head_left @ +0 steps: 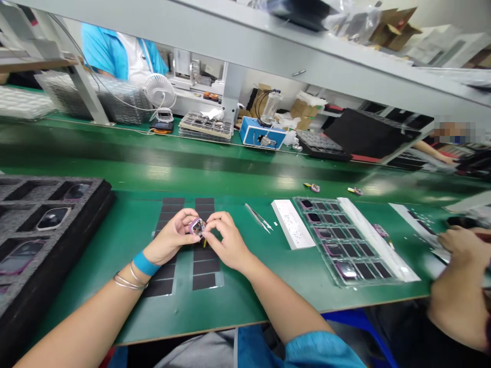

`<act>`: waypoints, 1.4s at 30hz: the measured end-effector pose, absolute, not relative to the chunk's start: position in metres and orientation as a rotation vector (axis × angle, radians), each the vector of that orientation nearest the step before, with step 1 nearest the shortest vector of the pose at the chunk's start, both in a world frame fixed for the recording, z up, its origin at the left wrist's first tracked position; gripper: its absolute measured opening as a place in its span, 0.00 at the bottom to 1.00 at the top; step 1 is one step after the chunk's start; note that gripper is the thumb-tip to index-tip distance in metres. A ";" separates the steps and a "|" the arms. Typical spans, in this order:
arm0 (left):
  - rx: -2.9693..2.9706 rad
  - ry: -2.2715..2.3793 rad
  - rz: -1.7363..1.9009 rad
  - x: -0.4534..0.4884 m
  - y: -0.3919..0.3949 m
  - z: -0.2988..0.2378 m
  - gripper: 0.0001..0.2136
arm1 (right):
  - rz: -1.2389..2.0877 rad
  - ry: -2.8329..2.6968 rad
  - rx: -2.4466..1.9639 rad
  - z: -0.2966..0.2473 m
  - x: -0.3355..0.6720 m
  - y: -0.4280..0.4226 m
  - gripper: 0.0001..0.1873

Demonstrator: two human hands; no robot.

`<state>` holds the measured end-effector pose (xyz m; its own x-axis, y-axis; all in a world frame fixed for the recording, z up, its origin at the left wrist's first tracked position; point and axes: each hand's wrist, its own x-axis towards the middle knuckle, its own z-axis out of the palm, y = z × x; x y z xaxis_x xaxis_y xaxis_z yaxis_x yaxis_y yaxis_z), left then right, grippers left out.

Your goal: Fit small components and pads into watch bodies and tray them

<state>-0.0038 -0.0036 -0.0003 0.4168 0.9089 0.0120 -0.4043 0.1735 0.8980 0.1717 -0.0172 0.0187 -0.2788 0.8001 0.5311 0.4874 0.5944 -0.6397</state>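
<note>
My left hand (174, 236) grips a small purple-rimmed smartwatch case (197, 226), its open side with the inner parts turned up. Thumb and forefinger of my right hand (226, 240) are closed at the case's right edge. A short yellow strip (204, 243) hangs just below those fingertips; what it joins is hidden. Under my hands lie two sheets of dark rectangular stickers (204, 267) (161, 287) on the green bench. Right of my right hand, a pair of tweezers (259, 219) lies on the bench, apart from it.
A foam tray (103, 190) with watch cases stands at left. To the right are a white block (292, 225) and a clear plastic tray (333, 276) of cases and dark pieces. A co-worker's hand (464, 243) works at far right. A shelf beam (230, 41) crosses overhead.
</note>
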 end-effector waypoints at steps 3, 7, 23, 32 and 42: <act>0.955 0.591 0.992 -0.004 -0.004 0.001 0.22 | 0.112 -1.679 -1.363 0.040 0.228 -0.006 0.07; 0.893 0.521 0.979 -0.004 -0.005 -0.002 0.22 | 0.003 -1.199 -1.965 0.050 0.327 0.007 0.03; 0.894 0.541 1.073 -0.002 -0.003 -0.005 0.25 | 1.031 -1.440 -1.184 0.000 0.165 -0.013 0.07; 1.003 0.586 1.092 -0.003 -0.002 -0.010 0.24 | 0.889 -1.560 -1.161 0.000 0.165 -0.015 0.05; 0.875 0.601 1.023 -0.002 -0.005 -0.011 0.23 | 0.242 -1.996 -1.074 0.003 0.168 -0.020 0.06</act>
<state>-0.0019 -0.0047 -0.0107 0.4148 0.9093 -0.0341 -0.4718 0.2469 0.8464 0.1678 -0.0196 0.0029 -0.2848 0.7616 0.5821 0.6001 0.6152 -0.5112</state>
